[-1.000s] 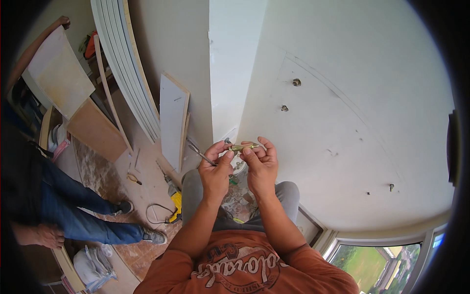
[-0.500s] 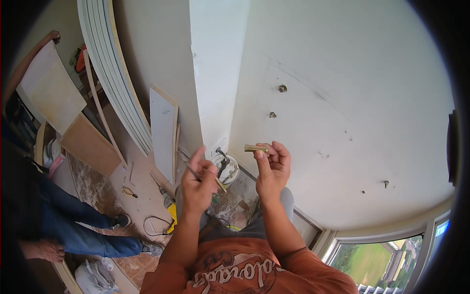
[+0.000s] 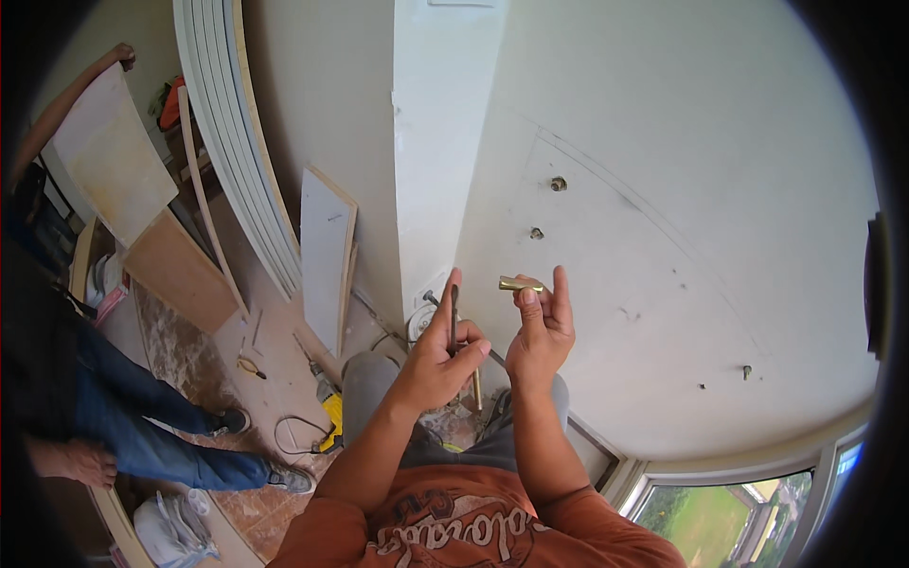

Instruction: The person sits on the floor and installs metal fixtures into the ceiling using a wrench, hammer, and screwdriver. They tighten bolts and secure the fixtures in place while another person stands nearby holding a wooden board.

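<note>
My right hand (image 3: 538, 348) pinches a short brass-coloured metal sleeve (image 3: 512, 283) between thumb and fingers, holding it roughly level in front of the wall. Beside it on the left, my left hand (image 3: 437, 364) is closed on a slim metal rod (image 3: 454, 301). The rod's dark end sticks up along the forefinger, and a brass-coloured end (image 3: 477, 389) shows below the thumb. The rod and the sleeve are apart. Just beyond my left hand, a white round container (image 3: 418, 325) is partly covered by it.
The white wall (image 3: 644, 114) has metal fittings (image 3: 558, 185) set in it and pencil lines. A yellow power drill (image 3: 331, 417) and pliers (image 3: 250, 366) lie on the floor at left. Boards (image 3: 327, 256) lean nearby. A person in jeans (image 3: 161, 417) stands at far left, holding a panel (image 3: 109, 156).
My left hand has moved right, closer to my right hand, and the rod has swung from slanted to nearly upright. The right hand still holds the sleeve. The whole view has shifted slightly.
</note>
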The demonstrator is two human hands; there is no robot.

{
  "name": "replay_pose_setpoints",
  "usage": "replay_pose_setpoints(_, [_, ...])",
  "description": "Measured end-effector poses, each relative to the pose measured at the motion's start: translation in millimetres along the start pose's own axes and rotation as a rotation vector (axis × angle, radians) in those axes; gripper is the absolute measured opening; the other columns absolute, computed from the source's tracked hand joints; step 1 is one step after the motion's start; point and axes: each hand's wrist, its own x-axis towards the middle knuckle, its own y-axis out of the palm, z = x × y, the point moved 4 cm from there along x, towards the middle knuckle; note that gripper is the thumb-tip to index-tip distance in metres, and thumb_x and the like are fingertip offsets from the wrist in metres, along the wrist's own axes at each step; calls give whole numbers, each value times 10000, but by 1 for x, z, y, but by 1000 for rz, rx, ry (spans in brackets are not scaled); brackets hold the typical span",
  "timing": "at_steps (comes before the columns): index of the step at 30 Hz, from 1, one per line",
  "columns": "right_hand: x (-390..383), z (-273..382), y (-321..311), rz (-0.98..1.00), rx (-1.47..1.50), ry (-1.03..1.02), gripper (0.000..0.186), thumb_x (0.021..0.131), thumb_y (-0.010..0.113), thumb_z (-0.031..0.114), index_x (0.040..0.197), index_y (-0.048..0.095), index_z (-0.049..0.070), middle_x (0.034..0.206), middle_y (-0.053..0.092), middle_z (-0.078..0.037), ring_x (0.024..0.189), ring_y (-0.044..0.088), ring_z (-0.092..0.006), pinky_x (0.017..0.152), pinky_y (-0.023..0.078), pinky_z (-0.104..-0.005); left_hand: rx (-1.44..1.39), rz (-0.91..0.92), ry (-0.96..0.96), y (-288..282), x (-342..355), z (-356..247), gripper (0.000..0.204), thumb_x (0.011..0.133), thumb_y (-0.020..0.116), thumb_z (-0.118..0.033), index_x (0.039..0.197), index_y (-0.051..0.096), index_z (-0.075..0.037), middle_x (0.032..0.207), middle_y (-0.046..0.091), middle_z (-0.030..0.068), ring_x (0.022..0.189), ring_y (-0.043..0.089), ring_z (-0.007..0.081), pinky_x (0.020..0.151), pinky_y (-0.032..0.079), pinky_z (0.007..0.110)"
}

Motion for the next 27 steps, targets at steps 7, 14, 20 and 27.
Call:
replay_pose_setpoints(7, [3, 5, 15, 11, -19, 6, 366, 919, 622, 36, 1253, 542, -92, 1075, 673, -145, 996, 612, -147, 908, 471, -271, -10, 33, -5, 4, 1, 3, 857, 898, 518, 13, 1537, -32, -139, 756, 544, 23, 526, 461, 56, 467, 411, 207])
replay_pose_setpoints(14, [3, -1, 20, 33, -1, 5, 362, 930, 604, 39, 1263, 532, -85, 1090, 655, -177, 936, 624, -172, 833, 518, -300, 19, 131, 12, 2, 2, 8, 811, 926, 506, -25, 1539, -11, -145, 745, 528, -1, 511, 446, 39, 459, 417, 205])
replay_pose_setpoints(20, [4, -2, 18, 72, 78, -43, 386, 912, 602, -19, 1283, 505, -68, 1107, 650, -174, 971, 634, -174, 867, 510, -285, 49, 136, -51, 2, 2, 8, 801, 910, 521, -18, 1540, 40, -133, 735, 533, 0, 515, 454, 43, 462, 415, 205])
replay_pose_setpoints(27, [21, 23, 1, 114, -218, -387, 244, 854, 633, -88, 1075, 562, -13, 1115, 622, -171, 973, 616, -193, 846, 507, -296, 23, -4, -113, -16, -9, 13, 782, 896, 554, -6, 1534, 114, -111, 750, 549, -14, 529, 463, 39, 463, 411, 203])
